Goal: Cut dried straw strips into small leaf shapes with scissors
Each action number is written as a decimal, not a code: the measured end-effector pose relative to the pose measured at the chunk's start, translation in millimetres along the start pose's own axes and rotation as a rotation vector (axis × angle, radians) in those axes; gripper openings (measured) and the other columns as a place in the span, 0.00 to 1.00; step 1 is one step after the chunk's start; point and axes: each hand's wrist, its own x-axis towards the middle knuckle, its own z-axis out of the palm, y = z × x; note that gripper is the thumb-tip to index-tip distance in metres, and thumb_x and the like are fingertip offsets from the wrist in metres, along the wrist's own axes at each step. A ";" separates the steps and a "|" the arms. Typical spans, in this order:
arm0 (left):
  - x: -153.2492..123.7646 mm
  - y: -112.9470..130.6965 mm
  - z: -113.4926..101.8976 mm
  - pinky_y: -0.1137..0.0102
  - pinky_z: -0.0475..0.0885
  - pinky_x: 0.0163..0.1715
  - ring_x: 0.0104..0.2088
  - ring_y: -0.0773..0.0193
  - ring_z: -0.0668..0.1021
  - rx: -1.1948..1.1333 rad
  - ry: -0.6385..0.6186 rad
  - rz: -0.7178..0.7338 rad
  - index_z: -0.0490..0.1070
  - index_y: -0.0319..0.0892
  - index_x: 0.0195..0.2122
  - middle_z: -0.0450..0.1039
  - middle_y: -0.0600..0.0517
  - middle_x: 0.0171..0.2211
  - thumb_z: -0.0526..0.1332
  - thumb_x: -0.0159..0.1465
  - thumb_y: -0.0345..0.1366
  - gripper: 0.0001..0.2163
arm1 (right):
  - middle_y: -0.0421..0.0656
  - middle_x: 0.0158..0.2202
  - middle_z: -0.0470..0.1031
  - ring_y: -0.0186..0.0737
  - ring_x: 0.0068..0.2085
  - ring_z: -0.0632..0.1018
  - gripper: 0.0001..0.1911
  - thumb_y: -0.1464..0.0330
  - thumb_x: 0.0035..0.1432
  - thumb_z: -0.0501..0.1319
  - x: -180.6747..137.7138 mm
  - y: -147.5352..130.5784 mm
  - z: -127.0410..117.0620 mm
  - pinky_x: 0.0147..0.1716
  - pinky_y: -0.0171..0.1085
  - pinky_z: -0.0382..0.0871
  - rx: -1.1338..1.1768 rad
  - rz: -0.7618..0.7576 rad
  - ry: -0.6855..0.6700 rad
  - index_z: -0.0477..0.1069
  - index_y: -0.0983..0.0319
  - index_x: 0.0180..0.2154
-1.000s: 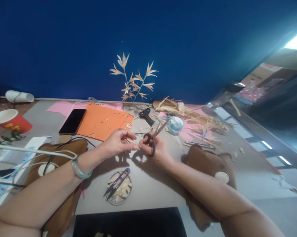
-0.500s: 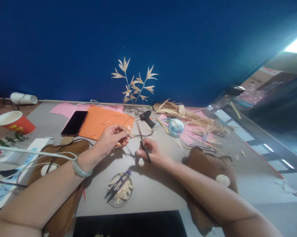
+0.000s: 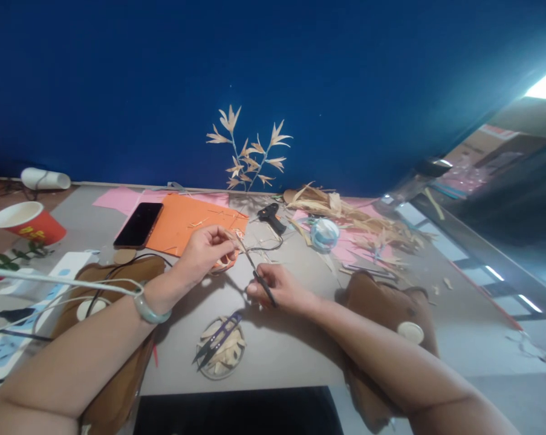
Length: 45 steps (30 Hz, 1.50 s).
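Closest in, a dark sheet (image 3: 240, 414) lies along the near edge, and just beyond it a small round dish (image 3: 218, 377) holds pale, petal-like scraps (image 3: 230, 357) with purple thread snips (image 3: 218, 339) laid across them. Brown cushions stand to the left (image 3: 118, 368) and right (image 3: 372, 338), near the forearms.

Farther in, at the middle, the right hand (image 3: 284, 289) has its fingers closed around the dark handles of a pair of scissors (image 3: 264, 286). The blades point far and left, seen nearly edge-on, so I cannot tell how wide they stand. To their left, the left hand (image 3: 208, 251) pinches a slim pale piece (image 3: 233, 239) between thumb and forefinger, over the near right part of an orange sheet (image 3: 186, 211). The blade tips reach right up beside it; contact is unclear.

The step in hand seems to be trimming that piece; a clean snip would call for a steady pinch, with fingertips clear of the blades.

The piece looks thin, dry and straw-coloured, its outline mostly lost behind the fingers. It resembles the pointed pale blossoms on the branched stem (image 3: 250, 163) at the far side, against the blue wall (image 3: 118, 90).
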 end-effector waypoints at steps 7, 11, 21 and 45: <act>0.7 0.3 0.6 0.76 0.67 0.19 0.19 0.70 0.73 0.001 0.008 -0.018 0.70 0.38 0.27 0.73 0.53 0.20 0.67 0.52 0.37 0.08 | 0.34 0.15 0.67 0.29 0.17 0.67 0.25 0.53 0.43 0.69 2.7 4.3 -1.0 0.16 0.28 0.56 0.008 0.007 -0.001 0.56 0.61 0.23; 0.6 -1.4 0.0 0.76 0.67 0.19 0.18 0.70 0.73 -0.026 -0.005 -0.033 0.70 0.39 0.27 0.73 0.54 0.20 0.67 0.52 0.38 0.09 | 0.34 0.15 0.68 0.28 0.17 0.67 0.25 0.53 0.42 0.69 2.8 3.6 -0.9 0.16 0.28 0.55 0.015 0.009 0.023 0.57 0.61 0.22; -0.7 2.8 2.2 0.77 0.65 0.17 0.17 0.72 0.71 -0.125 0.006 -0.155 0.69 0.39 0.25 0.71 0.54 0.18 0.68 0.50 0.39 0.11 | 0.33 0.13 0.65 0.28 0.14 0.64 0.25 0.51 0.45 0.67 4.0 4.3 0.7 0.13 0.28 0.53 0.064 -0.034 0.078 0.56 0.60 0.23; -1.1 -2.9 -0.6 0.76 0.64 0.19 0.20 0.70 0.73 0.129 -0.290 -0.091 0.72 0.37 0.26 0.75 0.50 0.23 0.60 0.57 0.36 0.07 | 0.33 0.14 0.65 0.28 0.16 0.66 0.26 0.50 0.43 0.68 0.6 -1.5 -2.0 0.15 0.28 0.55 0.028 -0.007 -0.024 0.56 0.60 0.22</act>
